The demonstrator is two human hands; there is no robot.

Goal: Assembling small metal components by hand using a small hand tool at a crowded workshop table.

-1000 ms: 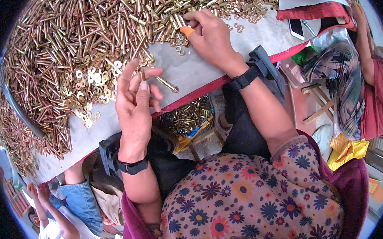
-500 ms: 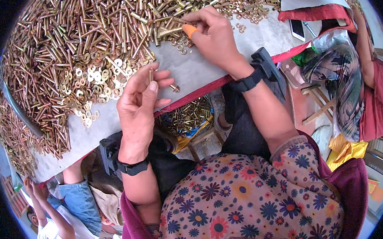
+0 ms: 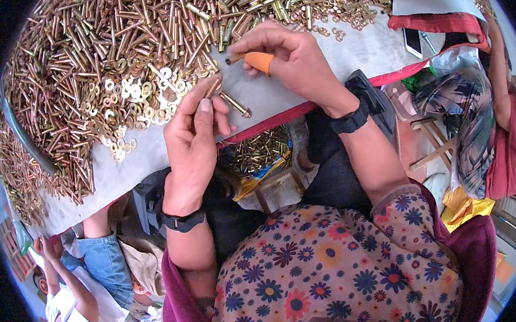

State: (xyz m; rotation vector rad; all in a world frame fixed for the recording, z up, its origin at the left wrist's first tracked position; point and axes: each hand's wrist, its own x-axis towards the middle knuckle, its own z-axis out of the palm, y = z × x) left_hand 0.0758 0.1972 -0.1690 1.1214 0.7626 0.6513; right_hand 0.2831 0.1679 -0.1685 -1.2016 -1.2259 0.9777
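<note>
My left hand (image 3: 196, 128) is closed in a loose pinch, with the thumb against a short brass-coloured metal pin (image 3: 213, 88). Just beyond its fingers is a longer bolt (image 3: 236, 104) with a flanged end; whether the fingers touch it or it lies on the table cannot be told. My right hand (image 3: 299, 66), wearing an orange finger cot (image 3: 258, 61), pinches a metal sleeve (image 3: 235, 58) whose dark open end points left. The two hands are apart, a short gap between the pieces they hold.
A big heap of brass-coloured sleeves (image 3: 142, 18) covers the grey table (image 3: 136, 174). Washers (image 3: 135, 91) lie left of my hands, small nuts (image 3: 343, 16) far right. A phone (image 3: 413, 42) rests at right. Below the red-trimmed edge stands a container of bolts (image 3: 260, 149). Other people sit at both sides.
My right hand has drawn back from the heap toward me with the sleeve. My left hand has shifted slightly right, and more of the long bolt beside it shows.
</note>
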